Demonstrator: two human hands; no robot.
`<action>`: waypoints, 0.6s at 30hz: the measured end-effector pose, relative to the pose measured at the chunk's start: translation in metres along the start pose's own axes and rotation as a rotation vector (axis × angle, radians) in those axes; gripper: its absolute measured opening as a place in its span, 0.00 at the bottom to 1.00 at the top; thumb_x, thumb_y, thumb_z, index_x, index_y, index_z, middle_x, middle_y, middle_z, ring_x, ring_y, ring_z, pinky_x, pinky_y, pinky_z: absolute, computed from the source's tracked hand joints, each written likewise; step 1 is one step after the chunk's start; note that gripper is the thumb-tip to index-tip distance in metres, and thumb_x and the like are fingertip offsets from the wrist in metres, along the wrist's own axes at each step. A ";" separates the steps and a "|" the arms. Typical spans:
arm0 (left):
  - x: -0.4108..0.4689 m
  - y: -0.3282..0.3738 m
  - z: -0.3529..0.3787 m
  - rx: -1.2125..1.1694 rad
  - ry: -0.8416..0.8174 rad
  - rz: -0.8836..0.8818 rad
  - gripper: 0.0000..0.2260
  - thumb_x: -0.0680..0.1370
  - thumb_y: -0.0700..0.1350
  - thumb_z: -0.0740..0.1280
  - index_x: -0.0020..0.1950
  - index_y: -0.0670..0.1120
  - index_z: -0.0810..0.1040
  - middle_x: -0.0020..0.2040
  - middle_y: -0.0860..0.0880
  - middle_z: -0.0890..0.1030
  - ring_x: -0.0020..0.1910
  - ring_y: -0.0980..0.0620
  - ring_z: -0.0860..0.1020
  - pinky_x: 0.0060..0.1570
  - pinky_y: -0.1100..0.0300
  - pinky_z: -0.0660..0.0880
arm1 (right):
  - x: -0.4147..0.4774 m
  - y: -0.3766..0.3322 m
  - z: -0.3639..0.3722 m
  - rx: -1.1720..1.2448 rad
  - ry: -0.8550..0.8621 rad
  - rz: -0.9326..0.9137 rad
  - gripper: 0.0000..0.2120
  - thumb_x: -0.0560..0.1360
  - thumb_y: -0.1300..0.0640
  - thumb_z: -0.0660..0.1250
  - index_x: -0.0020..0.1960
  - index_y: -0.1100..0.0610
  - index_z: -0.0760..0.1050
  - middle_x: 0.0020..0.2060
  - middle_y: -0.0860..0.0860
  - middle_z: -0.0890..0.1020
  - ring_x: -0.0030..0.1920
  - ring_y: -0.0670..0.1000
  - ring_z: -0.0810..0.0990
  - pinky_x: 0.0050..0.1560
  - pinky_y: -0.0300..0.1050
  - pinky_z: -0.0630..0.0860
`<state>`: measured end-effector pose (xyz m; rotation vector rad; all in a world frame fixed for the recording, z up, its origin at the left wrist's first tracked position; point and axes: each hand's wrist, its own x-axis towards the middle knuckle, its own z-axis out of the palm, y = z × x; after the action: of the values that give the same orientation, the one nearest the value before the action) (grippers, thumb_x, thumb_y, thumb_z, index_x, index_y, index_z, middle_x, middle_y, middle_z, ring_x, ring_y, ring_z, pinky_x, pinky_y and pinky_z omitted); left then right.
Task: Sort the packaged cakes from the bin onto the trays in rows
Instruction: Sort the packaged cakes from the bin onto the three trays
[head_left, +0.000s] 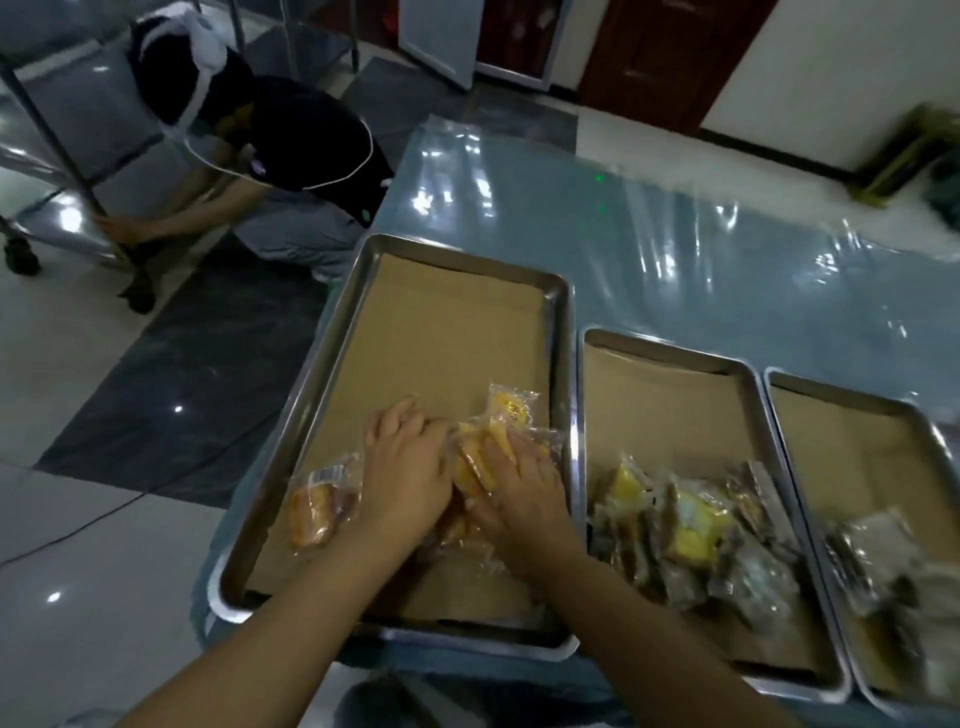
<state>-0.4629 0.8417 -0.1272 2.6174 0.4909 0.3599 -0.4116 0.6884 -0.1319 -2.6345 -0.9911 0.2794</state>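
Head view shows the yellow packaged cakes (485, 462) heaped near the front right corner of the left tray (332, 332), on its brown paper liner (441, 332). They look light and soft inside slick clear wrappers, likely to slide over each other and to dent if squeezed; a flat, gentle pinch across the wrapper's sealed edges seems safest. Both hands lie on the heap: the left hand (408, 467) spread flat with fingers loosely curled over it, the right hand (524, 493) palm-down pressing packs; whether either truly grips one I cannot tell. One single pack (322, 501) sits apart by the tray's left edge. Darker, blurred packs (691, 525) fill the front of the middle tray (675, 353).
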 end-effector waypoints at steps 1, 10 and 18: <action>0.002 0.013 -0.001 -0.060 0.033 0.002 0.15 0.71 0.42 0.66 0.56 0.52 0.79 0.57 0.52 0.78 0.67 0.50 0.64 0.65 0.51 0.57 | -0.005 0.004 -0.007 0.039 0.037 0.013 0.32 0.75 0.42 0.60 0.75 0.47 0.53 0.75 0.49 0.55 0.75 0.52 0.51 0.74 0.53 0.51; 0.003 0.165 0.033 -0.305 0.006 0.273 0.10 0.72 0.39 0.63 0.49 0.45 0.81 0.49 0.47 0.81 0.59 0.45 0.73 0.59 0.51 0.66 | -0.087 0.094 -0.071 0.207 0.317 0.143 0.22 0.75 0.55 0.64 0.68 0.49 0.68 0.68 0.50 0.67 0.67 0.50 0.63 0.67 0.47 0.63; -0.041 0.341 0.110 -0.383 -0.212 0.490 0.10 0.72 0.37 0.67 0.51 0.46 0.79 0.49 0.48 0.80 0.52 0.47 0.75 0.50 0.59 0.66 | -0.222 0.241 -0.133 0.172 0.477 0.335 0.18 0.72 0.58 0.67 0.62 0.54 0.74 0.65 0.53 0.71 0.64 0.52 0.68 0.62 0.46 0.70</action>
<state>-0.3686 0.4984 -0.0679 2.3310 -0.2756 0.2867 -0.3921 0.3392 -0.0772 -2.5173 -0.3568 -0.1807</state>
